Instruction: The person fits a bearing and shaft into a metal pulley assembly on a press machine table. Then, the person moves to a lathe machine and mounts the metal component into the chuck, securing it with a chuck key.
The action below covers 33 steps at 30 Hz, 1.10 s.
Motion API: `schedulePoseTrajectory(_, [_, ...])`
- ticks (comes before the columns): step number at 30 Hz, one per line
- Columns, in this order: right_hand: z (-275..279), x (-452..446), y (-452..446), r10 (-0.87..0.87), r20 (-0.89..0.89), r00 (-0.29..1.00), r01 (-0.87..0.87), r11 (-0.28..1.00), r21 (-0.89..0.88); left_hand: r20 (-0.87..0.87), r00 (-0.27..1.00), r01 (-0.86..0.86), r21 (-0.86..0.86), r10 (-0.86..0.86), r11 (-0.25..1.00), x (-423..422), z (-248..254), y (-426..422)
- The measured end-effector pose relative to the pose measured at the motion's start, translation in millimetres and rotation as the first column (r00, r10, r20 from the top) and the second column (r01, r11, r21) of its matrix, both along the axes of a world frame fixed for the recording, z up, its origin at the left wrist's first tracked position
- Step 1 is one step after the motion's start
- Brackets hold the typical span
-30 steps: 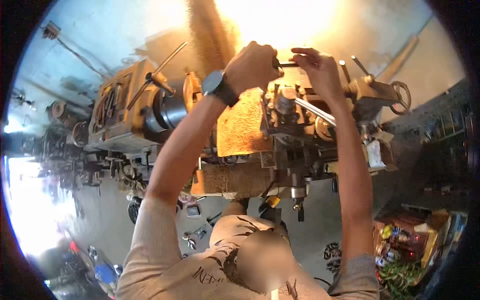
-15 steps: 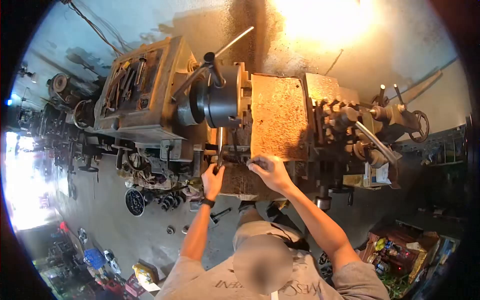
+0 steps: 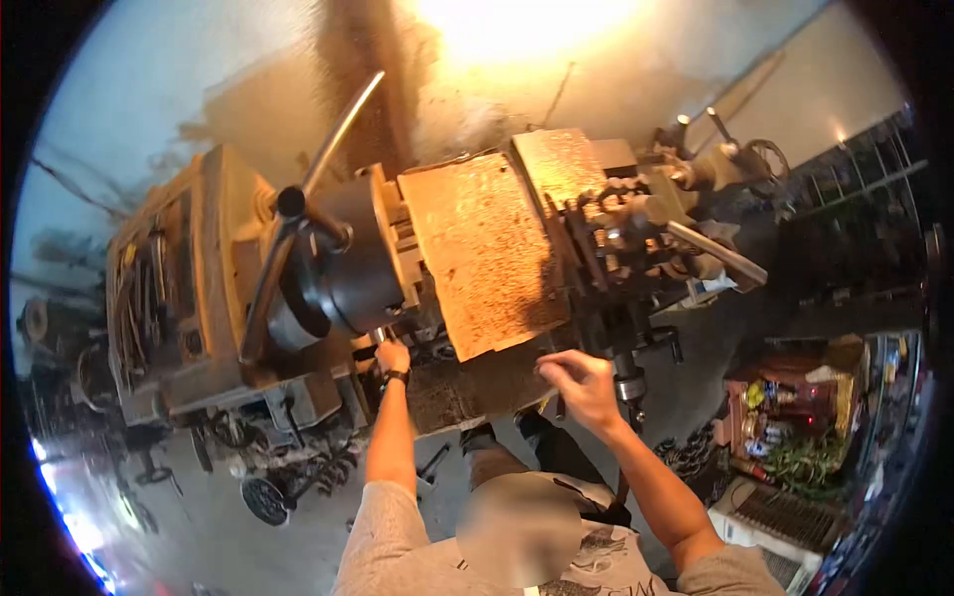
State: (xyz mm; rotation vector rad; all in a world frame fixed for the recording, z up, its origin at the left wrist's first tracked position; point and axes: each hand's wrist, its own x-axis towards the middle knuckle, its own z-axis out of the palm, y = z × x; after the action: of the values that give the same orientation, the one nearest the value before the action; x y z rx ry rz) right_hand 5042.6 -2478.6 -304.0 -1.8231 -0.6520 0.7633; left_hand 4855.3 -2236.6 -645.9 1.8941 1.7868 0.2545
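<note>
A large dark lathe chuck (image 3: 348, 263) sits on the headstock, with a chuck key (image 3: 291, 204) in its upper side and a long rod through the key's head. My left hand (image 3: 393, 360) is closed around a bright metal bar (image 3: 380, 336) just below the chuck; most of the bar is hidden by the hand. My right hand (image 3: 584, 387) hangs in front of the lathe bed, below a rough, lit flat sheet (image 3: 487, 258). Its fingers are curled with thumb and forefinger close together, and whatever they pinch is too small to make out.
Right of the sheet stand the tool post and carriage levers (image 3: 636, 219), with the tailstock handwheel (image 3: 765, 164) beyond. Hand tools (image 3: 149, 298) lie on the headstock top. A round dark container (image 3: 264, 501) is on the floor, and a red cabinet (image 3: 785, 397) stands at right.
The view has turned and shifted, so the lathe appears tilted and further left. My left hand has moved up the bar, closer to the chuck. My right hand has drawn away from the sheet's lower left corner.
</note>
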Motion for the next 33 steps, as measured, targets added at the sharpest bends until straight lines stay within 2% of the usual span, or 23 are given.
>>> schedulePoseTrajectory(2, [14.1,14.8,-10.2,-0.247,-0.032,0.969,0.249,0.958,0.141,-0.004,0.993,0.117,0.119,-0.118,0.986,-10.5,7.2,-3.6])
schedulePoseTrajectory(4, [34.2,31.7,-26.4,-0.455,-0.145,0.879,0.477,0.822,0.311,0.158,0.976,0.183,-0.231,-0.149,0.956,-11.7,101.3,-19.2])
schedulePoseTrajectory(5, [38.9,39.5,-35.2,-0.599,-0.035,0.8,0.559,0.723,0.406,0.189,0.948,0.29,-0.192,-0.255,0.938,-31.0,92.4,-30.7])
schedulePoseTrajectory(6, [41.2,47.9,-43.0,-0.728,0.053,0.683,0.609,0.608,0.509,0.213,0.91,0.39,-0.147,-0.356,0.909,-46.7,83.5,-36.6])
schedulePoseTrajectory(8, [42.6,73.9,-52.8,-0.903,0.139,0.406,0.597,0.377,0.708,0.094,0.879,0.474,-0.277,-0.467,0.836,-35.2,176.3,-66.8])
schedulePoseTrajectory(9, [47.8,89.9,-55.2,-0.957,0.147,0.249,0.547,0.264,0.794,0.254,0.851,0.519,-0.278,-0.459,0.808,-23.9,198.6,-80.3])
schedulePoseTrajectory(11, [74.7,145.2,-47.0,-0.891,0.314,0.327,0.43,0.436,0.79,0.565,0.726,0.594,-0.228,-0.393,0.771,21.2,246.2,-98.7])
schedulePoseTrajectory(12, [80.8,192.9,-36.1,-0.883,0.287,0.371,0.448,0.441,0.778,0.622,0.525,0.604,0.208,-0.581,0.769,62.7,279.2,-102.7])
schedulePoseTrajectory(13, [79.2,248.4,-22.1,-0.877,0.206,0.435,0.517,0.43,0.74,0.648,0.603,0.582,0.042,-0.465,0.812,93.7,315.0,-105.1])
schedulePoseTrajectory(15, [84.8,335.4,3.5,-0.837,0.092,0.539,0.568,0.442,0.694,0.623,0.52,0.567,0.259,-0.584,0.782,158.5,331.7,-85.3])
schedulePoseTrajectory(16, [101.9,335.9,9.4,-0.794,0.148,0.59,0.482,0.493,0.724,0.596,0.486,0.546,0.364,-0.64,0.754,190.8,339.8,-75.5])
schedulePoseTrajectory(18, [119.8,308.6,-2.4,-0.749,0.314,0.583,0.395,0.6,0.695,0.65,0.437,0.568,0.337,-0.622,0.751,228.0,341.3,-59.1])
schedulePoseTrajectory(19, [132.6,274.1,-14.1,-0.713,0.298,0.635,0.417,0.641,0.645,0.676,0.413,0.579,0.323,-0.611,0.748,246.6,342.5,-51.0])
schedulePoseTrajectory(20, [129.9,241.0,-21.0,-0.689,0.189,0.699,0.412,0.605,0.681,0.805,0.326,0.661,0.18,-0.495,0.728,253.4,357.8,-54.9])
schedulePoseTrajectory(21, [108.5,223.1,-29.4,-0.68,0.236,0.694,0.432,0.657,0.618,0.826,0.317,0.667,0.156,-0.466,0.729,260.3,356.3,-53.4])
schedulePoseTrajectory(22, [70.8,219.3,-37.6,-0.601,0.155,0.784,0.474,0.741,0.475,0.846,0.311,0.672,0.126,-0.434,0.729,263.3,351.9,-53.1])
schedulePoseTrajectory(23, [41.9,196.1,-38.7,-0.646,0.336,0.686,0.421,0.728,0.541,0.822,0.374,0.657,0.092,-0.429,0.748,263.1,358.7,-55.5])
schedulePoseTrajectory(25, [4.3,144.7,-37.8,-0.582,0.106,0.806,0.515,0.778,0.36,0.765,0.493,0.625,0.02,-0.414,0.781,259.4,379.1,-65.7])
schedulePoseTrajectory(27, [-21.8,102.1,-30.8,-0.567,0.15,0.81,0.483,0.791,0.377,0.781,0.485,0.58,0.051,-0.394,0.813,249.8,388.6,-78.6])
schedulePoseTrajectory(28, [-1.8,83.0,-30.7,-0.539,0.14,0.83,0.479,0.82,0.314,0.791,0.479,0.553,0.066,-0.382,0.831,244.0,389.2,-84.7])
schedulePoseTrajectory(30, [-1.9,73.7,-17.5,-0.578,0.242,0.779,0.465,0.792,0.395,0.691,0.43,0.521,0.337,-0.582,0.785,218.7,360.6,-98.2])
schedulePoseTrajectory(32, [-18.6,102.6,-3.2,-0.634,0.215,0.743,0.54,0.757,0.369,0.903,0.363,0.535,0.002,-0.232,0.845,202.6,353.7,-133.7])
schedulePoseTrajectory(33, [-29.6,124.7,8.3,-0.657,0.204,0.726,0.57,0.741,0.355,0.899,0.373,0.586,-0.035,-0.232,0.809,196.9,357.6,-149.6])
